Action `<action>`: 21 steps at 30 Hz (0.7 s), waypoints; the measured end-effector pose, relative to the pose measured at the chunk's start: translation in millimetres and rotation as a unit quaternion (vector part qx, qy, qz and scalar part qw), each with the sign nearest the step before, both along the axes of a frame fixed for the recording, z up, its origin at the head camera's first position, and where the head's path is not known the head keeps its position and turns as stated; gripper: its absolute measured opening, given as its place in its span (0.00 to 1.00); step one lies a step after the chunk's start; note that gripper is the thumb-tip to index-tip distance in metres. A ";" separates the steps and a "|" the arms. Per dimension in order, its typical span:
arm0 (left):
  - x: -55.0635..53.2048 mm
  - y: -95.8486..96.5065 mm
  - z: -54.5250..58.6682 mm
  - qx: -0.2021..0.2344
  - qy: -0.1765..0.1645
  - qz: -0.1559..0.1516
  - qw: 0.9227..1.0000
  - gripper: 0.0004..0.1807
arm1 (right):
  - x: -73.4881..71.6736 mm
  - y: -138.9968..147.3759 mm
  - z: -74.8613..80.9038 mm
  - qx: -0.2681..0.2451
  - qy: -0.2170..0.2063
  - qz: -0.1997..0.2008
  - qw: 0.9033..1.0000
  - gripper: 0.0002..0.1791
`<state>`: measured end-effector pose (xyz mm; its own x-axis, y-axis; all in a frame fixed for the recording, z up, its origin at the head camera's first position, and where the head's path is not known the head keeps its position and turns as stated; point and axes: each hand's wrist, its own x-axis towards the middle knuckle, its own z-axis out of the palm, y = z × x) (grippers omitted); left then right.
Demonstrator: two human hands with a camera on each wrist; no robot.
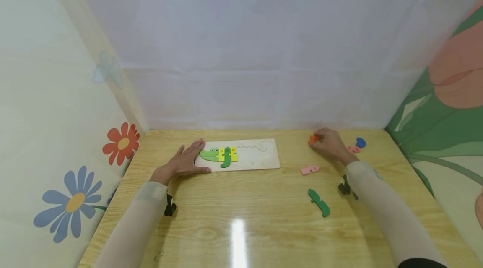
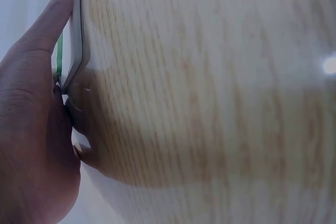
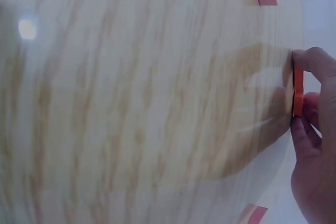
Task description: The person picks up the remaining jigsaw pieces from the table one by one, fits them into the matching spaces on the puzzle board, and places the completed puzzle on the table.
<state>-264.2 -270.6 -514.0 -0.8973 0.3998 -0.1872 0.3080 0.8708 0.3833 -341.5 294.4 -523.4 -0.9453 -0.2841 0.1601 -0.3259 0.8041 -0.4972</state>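
Note:
A pale wooden puzzle board (image 1: pixel 264 161) lies near the back of the table. On its left part sit a green crocodile head piece (image 1: pixel 209 155), yellow pieces (image 1: pixel 234 154) and a green leg piece (image 1: pixel 226 160). My left hand (image 1: pixel 185 160) rests at the board's left end, fingers spread, its thumb along the front edge. My right hand (image 1: pixel 329 144) pinches an orange puzzle piece (image 1: pixel 313 139) between thumb and fingertips, to the right of the board. In the right wrist view the orange piece (image 3: pixel 298 90) stands edge-on between thumb and fingers, close over the table.
A pink piece (image 1: pixel 310 170) lies in front of the right hand, with a long green piece (image 1: pixel 319 203) nearer the front. Beyond the right wrist are a blue piece (image 1: pixel 361 142) and another pink piece (image 1: pixel 354 149). A white cloth wall (image 1: pixel 234 71) borders the table's back edge.

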 end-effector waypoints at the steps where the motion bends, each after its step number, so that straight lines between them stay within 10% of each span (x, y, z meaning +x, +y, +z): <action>1: 0.4 0.2 0.6 0.001 0.001 0.001 1.000 0.66 | 0.2 0.3 0.4 -0.001 -0.001 0.001 1.000 0.30; 21: -0.6 0.6 0.9 -0.003 -0.006 0.004 1.000 0.66 | 1.3 3.9 5.5 -0.002 -0.011 0.023 1.000 0.29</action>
<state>-264.8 -270.0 -513.0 -0.8984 0.3910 -0.2000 0.2965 0.8759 0.3807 -340.3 298.3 -517.9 -0.9345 -0.3270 0.1406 -0.3516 0.7866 -0.5075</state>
